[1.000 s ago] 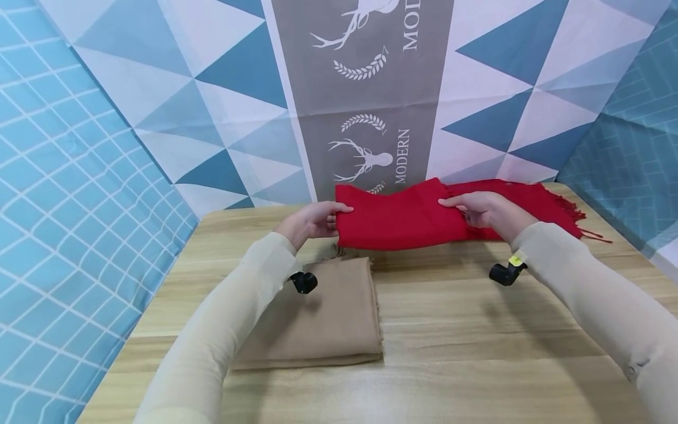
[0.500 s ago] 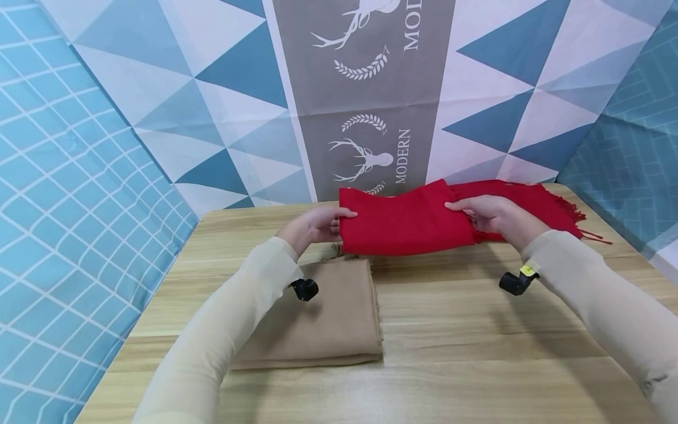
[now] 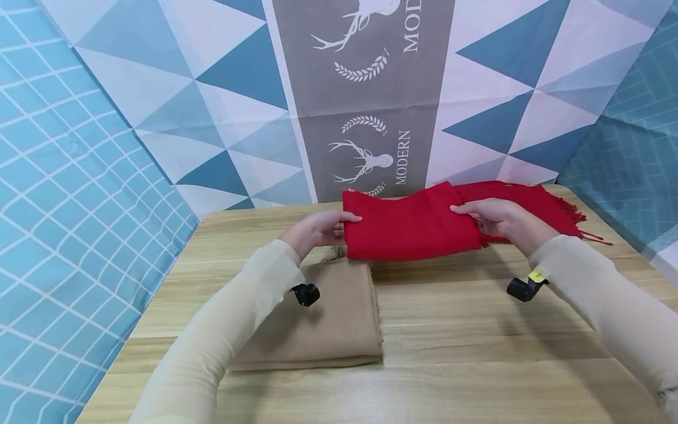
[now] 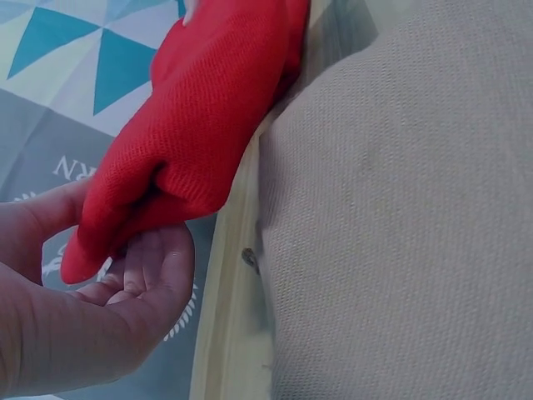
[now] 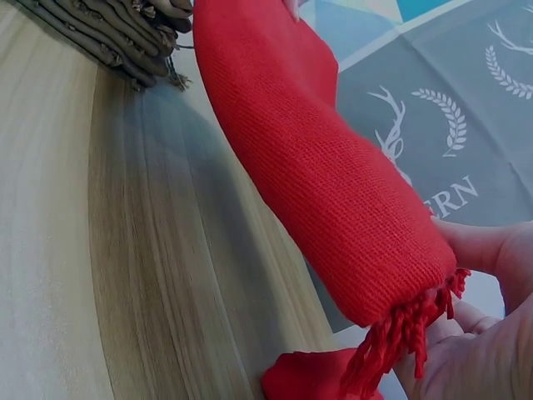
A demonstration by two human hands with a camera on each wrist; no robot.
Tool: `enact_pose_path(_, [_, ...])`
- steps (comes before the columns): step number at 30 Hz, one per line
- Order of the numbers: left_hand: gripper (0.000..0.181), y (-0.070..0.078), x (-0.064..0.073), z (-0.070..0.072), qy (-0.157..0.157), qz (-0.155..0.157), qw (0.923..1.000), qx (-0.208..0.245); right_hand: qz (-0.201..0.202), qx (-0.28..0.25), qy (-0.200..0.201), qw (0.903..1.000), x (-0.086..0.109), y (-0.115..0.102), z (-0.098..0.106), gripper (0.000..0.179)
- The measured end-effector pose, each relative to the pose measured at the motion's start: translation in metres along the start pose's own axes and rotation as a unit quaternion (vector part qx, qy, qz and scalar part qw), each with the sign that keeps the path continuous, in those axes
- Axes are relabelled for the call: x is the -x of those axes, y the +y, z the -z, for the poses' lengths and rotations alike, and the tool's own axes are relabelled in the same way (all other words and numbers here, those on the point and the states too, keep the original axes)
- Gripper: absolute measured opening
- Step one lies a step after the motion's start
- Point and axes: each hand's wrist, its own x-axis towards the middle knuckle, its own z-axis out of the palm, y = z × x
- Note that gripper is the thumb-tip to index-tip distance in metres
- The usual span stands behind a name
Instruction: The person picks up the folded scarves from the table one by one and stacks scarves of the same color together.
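A folded red scarf [image 3: 410,227] is held up by its two sides near the back of the table. My left hand [image 3: 320,228] pinches its left end, thumb on the near face and fingers behind. My right hand [image 3: 495,218] grips it further right in the same way; red fringe [image 5: 408,333] hangs by those fingers in the right wrist view. Beyond the right hand, the rest of the scarf [image 3: 521,200] lies spread on the table. Below the left hand sits a folded brown scarf [image 3: 339,318] with a frayed right edge, partly hidden by the left sleeve.
The wooden table [image 3: 455,353] meets a patterned backdrop [image 3: 371,88] just behind the red scarf. Blue tile-print cloth [image 3: 63,176] runs along the left side. A small black camera is worn at each wrist.
Both hands have drifted slightly right and toward me, carrying the folded part of the red scarf along. The spread part at the right and the brown scarf have stayed put.
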Motion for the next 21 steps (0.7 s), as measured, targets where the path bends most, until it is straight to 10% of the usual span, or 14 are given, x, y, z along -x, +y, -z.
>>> enact_pose_path(21, [0.048, -0.009, -0.003, -0.018, -0.009, 0.001, 0.9999, -0.012, 0.013, 0.023, 0.0, 0.9997, 0.008, 0.011, 0.017, 0.034])
